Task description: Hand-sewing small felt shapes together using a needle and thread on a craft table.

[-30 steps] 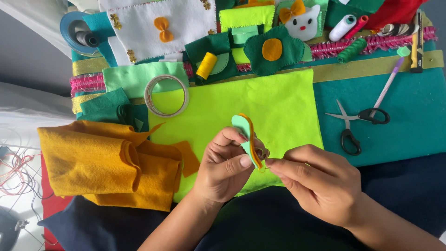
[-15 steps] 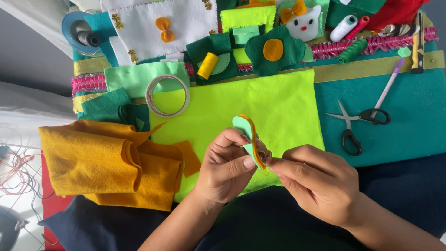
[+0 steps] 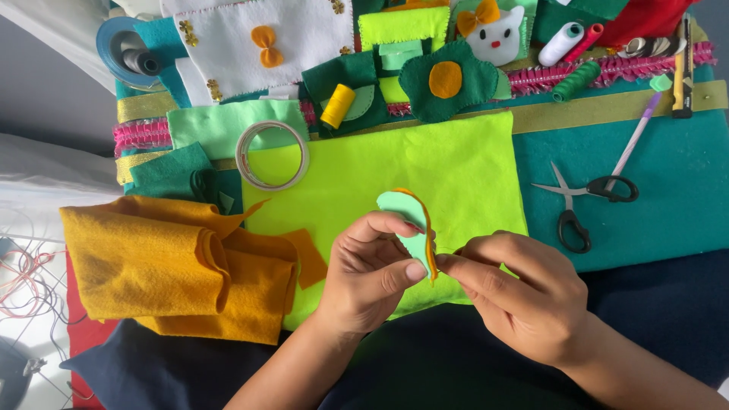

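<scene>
Pinching stacked felt cutouts point(image 3: 410, 220), left hand point(image 3: 372, 277); right hand's point(image 3: 524, 292) closed fingertips' contents hidden.

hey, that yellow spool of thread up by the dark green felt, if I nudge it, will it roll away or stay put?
The yellow thread spool lies on its side, so a nudge across its axis would probably roll it. The dark green felt under it looks soft and should slow it. It seems light and easy to pinch.

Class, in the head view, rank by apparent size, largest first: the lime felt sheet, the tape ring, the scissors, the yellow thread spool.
1. lime felt sheet
2. scissors
3. tape ring, close to the scissors
4. yellow thread spool
</scene>
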